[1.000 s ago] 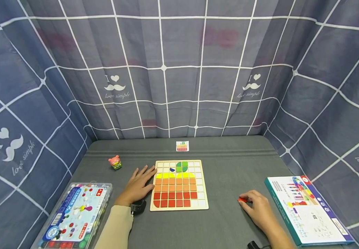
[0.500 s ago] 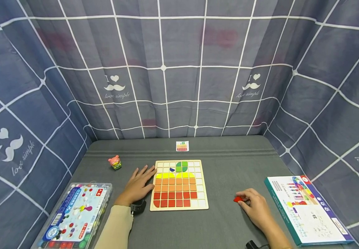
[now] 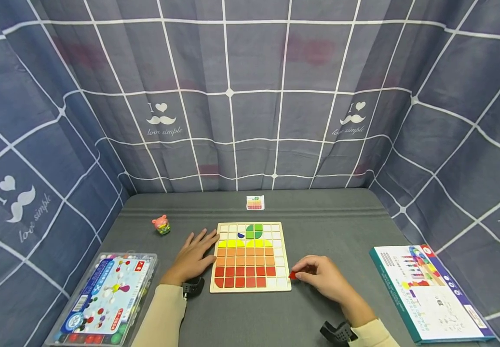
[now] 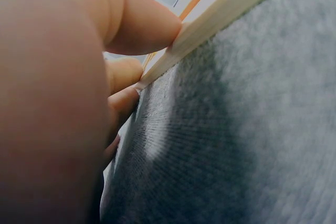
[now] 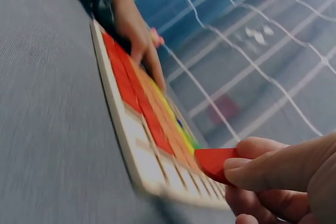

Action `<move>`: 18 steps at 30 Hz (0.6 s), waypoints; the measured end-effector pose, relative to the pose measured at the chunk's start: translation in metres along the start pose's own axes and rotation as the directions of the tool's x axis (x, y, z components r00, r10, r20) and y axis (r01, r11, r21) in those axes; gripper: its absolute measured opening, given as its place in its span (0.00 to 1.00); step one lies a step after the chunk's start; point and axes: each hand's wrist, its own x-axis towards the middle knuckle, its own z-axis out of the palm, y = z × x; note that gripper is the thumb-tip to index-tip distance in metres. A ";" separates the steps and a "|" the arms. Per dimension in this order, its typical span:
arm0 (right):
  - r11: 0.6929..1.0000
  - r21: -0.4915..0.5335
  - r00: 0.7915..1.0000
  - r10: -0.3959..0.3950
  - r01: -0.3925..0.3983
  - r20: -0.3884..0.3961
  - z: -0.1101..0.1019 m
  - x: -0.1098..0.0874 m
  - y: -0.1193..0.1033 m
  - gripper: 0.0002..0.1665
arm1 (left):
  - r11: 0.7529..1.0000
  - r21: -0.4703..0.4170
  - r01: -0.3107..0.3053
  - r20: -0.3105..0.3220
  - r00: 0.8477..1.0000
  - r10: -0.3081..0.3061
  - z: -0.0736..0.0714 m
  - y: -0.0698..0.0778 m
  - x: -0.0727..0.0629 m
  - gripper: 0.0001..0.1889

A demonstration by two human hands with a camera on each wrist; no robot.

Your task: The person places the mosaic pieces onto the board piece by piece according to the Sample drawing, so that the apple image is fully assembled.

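A wooden grid board [image 3: 282, 255] lies on the table, filled with rows of red, orange and yellow tiles, plus green tiles and a small blue one near its far side. Against the board's left edge rests my left hand [image 3: 192, 259], fingers spread; in the left wrist view its thumb [image 4: 147, 22] touches the wooden rim. My right hand [image 3: 322, 277] is just off the board's right edge. Between thumb and fingers it pinches a red quarter-round tile [image 5: 214, 162], its curved side showing in the right wrist view.
Behind the board lies a small picture card [image 3: 255, 203]. A pig figurine [image 3: 161, 224] stands at the back left. A clear plastic case [image 3: 102, 299] of coloured balls is at the left, and a white-and-teal box [image 3: 429, 294] at the right.
My right hand has moved left with the red tile, from open table near the box to the board's right edge. My left hand stays in place.
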 end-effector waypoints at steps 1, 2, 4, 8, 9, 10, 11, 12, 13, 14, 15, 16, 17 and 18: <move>1.000 0.007 1.000 -0.015 0.015 0.026 0.005 0.005 -0.002 0.08 | 1.000 -0.001 0.002 0.001 1.000 -0.002 0.000 0.000 0.000 0.36; 0.999 0.014 0.998 -0.036 0.035 0.051 0.009 0.011 -0.004 0.08 | 1.000 -0.002 0.001 0.002 1.000 -0.001 0.000 0.000 0.000 0.36; 0.998 0.030 0.993 -0.056 0.053 0.101 0.017 0.019 -0.006 0.08 | 1.000 -0.003 0.003 0.009 1.000 -0.003 -0.001 0.001 0.001 0.36; 0.999 0.010 0.984 -0.047 0.046 0.172 0.028 0.029 -0.008 0.08 | 1.000 -0.003 0.000 0.017 1.000 0.000 -0.001 0.002 0.002 0.36; 0.999 -0.007 0.982 -0.034 0.036 0.183 0.030 0.031 -0.008 0.08 | 1.000 -0.001 0.000 0.018 1.000 0.000 -0.001 0.002 0.002 0.36; 0.999 -0.028 0.981 -0.021 0.027 0.192 0.033 0.033 -0.008 0.08 | 1.000 0.001 -0.001 0.017 1.000 0.001 -0.001 0.001 0.002 0.36; 0.998 -0.053 0.981 -0.014 0.025 0.192 0.035 0.034 -0.008 0.08 | 1.000 0.001 -0.001 0.016 1.000 0.001 -0.001 0.001 0.002 0.36; 0.996 -0.083 0.982 -0.007 0.023 0.188 0.037 0.036 -0.008 0.08 | 1.000 0.002 0.001 0.017 1.000 -0.001 -0.002 0.001 0.002 0.36; 0.993 -0.112 0.983 -0.008 0.029 0.182 0.039 0.037 -0.008 0.09 | 1.000 0.001 0.002 0.016 1.000 -0.002 -0.002 0.001 0.002 0.36; 0.990 -0.140 0.984 -0.011 0.036 0.177 0.041 0.038 -0.008 0.09 | 1.000 -0.001 0.002 0.016 1.000 -0.002 -0.002 0.002 0.002 0.36; 0.985 -0.166 0.985 -0.016 0.045 0.171 0.043 0.039 -0.008 0.10 | 1.000 -0.003 0.004 0.014 1.000 -0.004 -0.002 0.002 0.001 0.36; 0.980 -0.189 0.986 -0.026 0.057 0.164 0.045 0.040 -0.009 0.10 | 1.000 -0.006 0.006 0.013 1.000 -0.006 -0.003 0.002 0.001 0.36; 0.976 -0.207 0.987 -0.038 0.070 0.158 0.047 0.040 -0.010 0.10 | 1.000 -0.006 0.007 0.010 1.000 -0.007 -0.002 0.002 0.001 0.36; 0.971 -0.225 0.987 -0.047 0.081 0.153 0.049 0.040 -0.011 0.11 | 1.000 -0.007 0.005 0.005 1.000 -0.005 -0.002 0.002 0.000 0.36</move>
